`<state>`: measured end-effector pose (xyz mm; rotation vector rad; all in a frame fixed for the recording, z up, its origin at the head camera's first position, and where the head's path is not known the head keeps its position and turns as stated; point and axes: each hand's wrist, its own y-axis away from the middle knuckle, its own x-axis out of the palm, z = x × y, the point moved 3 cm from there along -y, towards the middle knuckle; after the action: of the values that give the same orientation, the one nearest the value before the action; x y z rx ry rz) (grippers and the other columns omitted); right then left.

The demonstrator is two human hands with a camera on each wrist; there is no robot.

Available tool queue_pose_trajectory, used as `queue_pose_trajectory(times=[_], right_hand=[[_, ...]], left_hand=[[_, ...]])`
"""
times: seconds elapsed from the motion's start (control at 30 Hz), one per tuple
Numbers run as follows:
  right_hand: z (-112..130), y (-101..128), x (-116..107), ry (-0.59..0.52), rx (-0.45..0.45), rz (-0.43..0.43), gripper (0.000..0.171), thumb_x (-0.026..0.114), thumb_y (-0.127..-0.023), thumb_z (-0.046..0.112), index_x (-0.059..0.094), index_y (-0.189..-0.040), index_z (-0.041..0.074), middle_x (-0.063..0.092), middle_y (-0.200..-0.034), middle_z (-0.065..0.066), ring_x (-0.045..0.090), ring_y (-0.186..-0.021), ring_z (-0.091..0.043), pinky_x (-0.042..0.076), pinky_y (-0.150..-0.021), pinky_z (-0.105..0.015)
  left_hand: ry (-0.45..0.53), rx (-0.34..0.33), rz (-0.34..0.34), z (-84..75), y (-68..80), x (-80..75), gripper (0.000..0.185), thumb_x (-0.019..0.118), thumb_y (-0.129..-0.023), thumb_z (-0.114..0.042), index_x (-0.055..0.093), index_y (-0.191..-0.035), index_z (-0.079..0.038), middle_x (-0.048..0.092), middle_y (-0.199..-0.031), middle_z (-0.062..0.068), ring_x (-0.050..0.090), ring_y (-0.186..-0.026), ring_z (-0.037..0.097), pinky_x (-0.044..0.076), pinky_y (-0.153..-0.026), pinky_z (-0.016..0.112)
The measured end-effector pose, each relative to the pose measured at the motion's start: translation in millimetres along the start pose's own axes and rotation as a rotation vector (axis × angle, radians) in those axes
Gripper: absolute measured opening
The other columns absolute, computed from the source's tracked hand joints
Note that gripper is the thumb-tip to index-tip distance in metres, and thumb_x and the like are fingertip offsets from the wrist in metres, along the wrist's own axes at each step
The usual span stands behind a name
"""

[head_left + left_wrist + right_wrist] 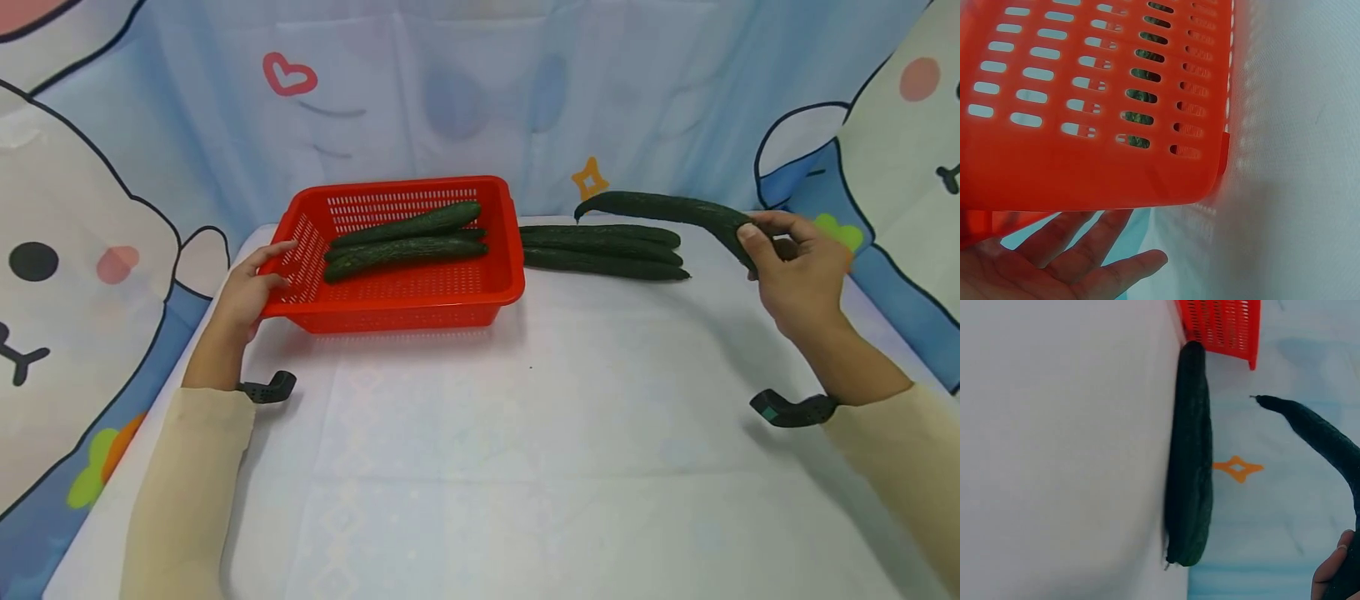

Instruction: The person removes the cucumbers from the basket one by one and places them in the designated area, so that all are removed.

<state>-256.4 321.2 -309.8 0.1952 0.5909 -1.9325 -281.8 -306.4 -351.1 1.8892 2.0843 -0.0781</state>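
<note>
Head view: my right hand (797, 271) pinches one end of a curved cucumber (663, 208), lifted above the table (525, 433) at far right; that gripped end is hidden behind my fingers. My left hand (251, 287) rests flat, fingers straight, on the red basket (405, 304) at its left wall. Cucumbers in the basket (408, 242) overlap, count unclear. More cucumbers on the table (603, 250) lie just right of the basket.

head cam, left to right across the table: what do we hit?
left hand resting on the basket's side → red basket with cucumbers in basket → cucumbers on the table → lifted cucumber → right hand gripping its end.
</note>
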Motion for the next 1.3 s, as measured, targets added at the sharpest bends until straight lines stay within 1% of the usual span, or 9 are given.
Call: queue_pose_trajectory(times=[0.2,0.53,0.7,0.8,0.87,1.0,1.1,1.2,1.3], right_hand=[[-8.3,2.6,19.2,0.170,0.010,0.095,0.041,0.055,-0.087,0.042,0.056,-0.124,0.025,0.052,-0.099,0.014,0.051,-0.072,-0.004,0.044,-0.057,-0.008],[0.2,8.7,68.0,0.251,-0.192,0.251,0.043,0.056,-0.087,0.043,0.060,-0.119,0.014,0.056,-0.085,0.001,0.049,-0.058,-0.010,0.042,-0.047,-0.021],[1.5,6.6,84.3,0.258,-0.222,0.271,0.044,0.057,-0.086,0.045,0.061,-0.118,0.015,0.058,-0.080,-0.005,0.050,-0.054,-0.009,0.043,-0.046,-0.022],[3.9,1.8,90.4,0.303,-0.230,0.285,0.046,0.056,-0.085,0.049,0.061,-0.117,0.017,0.061,-0.081,-0.009,0.051,-0.054,-0.017,0.042,-0.045,-0.027],[5.3,-2.5,92.2,0.352,-0.238,0.310,0.048,0.055,-0.085,0.051,0.062,-0.118,0.016,0.064,-0.093,-0.015,0.058,-0.071,-0.025,0.046,-0.055,-0.035],[5.6,-10.0,90.5,0.471,-0.243,0.396,0.050,0.053,-0.087,0.049,0.061,-0.119,0.011,0.054,-0.126,-0.020,0.052,-0.103,-0.040,0.043,-0.078,-0.053],[0.6,-14.3,87.8,0.547,-0.257,0.449,0.046,0.055,-0.088,0.044,0.061,-0.119,0.010,0.052,-0.128,-0.021,0.055,-0.078,-0.034,0.044,-0.066,-0.048],[-7.3,-17.2,86.9,0.594,-0.265,0.478,0.042,0.056,-0.088,0.041,0.062,-0.117,0.012,0.064,-0.101,-0.019,0.044,-0.049,-0.022,0.037,-0.048,-0.036],[-14.6,-19.7,86.2,0.614,-0.249,0.501,0.042,0.056,-0.088,0.043,0.062,-0.116,0.013,0.062,-0.076,-0.017,0.035,-0.043,-0.016,0.031,-0.043,-0.031]], left_hand=[[0.008,0.007,0.006,-0.9,1.5,1.2,0.052,0.041,-0.094,-0.013,0.038,-0.135,-0.044,0.019,-0.151,0.005,0.035,-0.127,0.028,0.053,-0.073,0.019],[-0.001,0.010,0.000,-0.4,0.7,2.2,0.051,0.041,-0.095,-0.014,0.038,-0.136,-0.044,0.021,-0.150,0.005,0.036,-0.126,0.028,0.053,-0.074,0.019],[-0.010,-0.001,-0.005,0.4,-1.7,3.0,0.052,0.041,-0.094,-0.014,0.038,-0.135,-0.045,0.021,-0.151,0.005,0.036,-0.127,0.028,0.053,-0.080,0.025],[-0.018,-0.009,-0.015,1.2,-1.9,2.1,0.052,0.041,-0.094,-0.014,0.038,-0.135,-0.046,0.020,-0.152,0.004,0.036,-0.128,0.028,0.051,-0.084,0.030],[-0.021,-0.008,-0.017,1.4,-1.6,1.5,0.052,0.041,-0.094,-0.014,0.037,-0.136,-0.046,0.020,-0.152,0.004,0.036,-0.128,0.028,0.051,-0.085,0.031],[-0.015,0.003,-0.012,1.4,-1.4,1.2,0.052,0.041,-0.094,-0.013,0.038,-0.136,-0.045,0.021,-0.151,0.005,0.037,-0.127,0.028,0.052,-0.083,0.029],[-0.009,0.005,-0.011,1.1,-1.7,1.0,0.052,0.041,-0.094,-0.013,0.038,-0.135,-0.044,0.021,-0.151,0.005,0.036,-0.127,0.028,0.052,-0.082,0.028],[-0.014,0.005,-0.013,0.4,-1.8,0.3,0.052,0.041,-0.094,-0.012,0.039,-0.135,-0.045,0.021,-0.151,0.004,0.037,-0.127,0.028,0.052,-0.083,0.028],[-0.018,0.010,-0.012,-0.2,-2.1,-0.4,0.052,0.042,-0.094,-0.012,0.039,-0.135,-0.044,0.022,-0.151,0.004,0.037,-0.126,0.027,0.053,-0.082,0.027]])
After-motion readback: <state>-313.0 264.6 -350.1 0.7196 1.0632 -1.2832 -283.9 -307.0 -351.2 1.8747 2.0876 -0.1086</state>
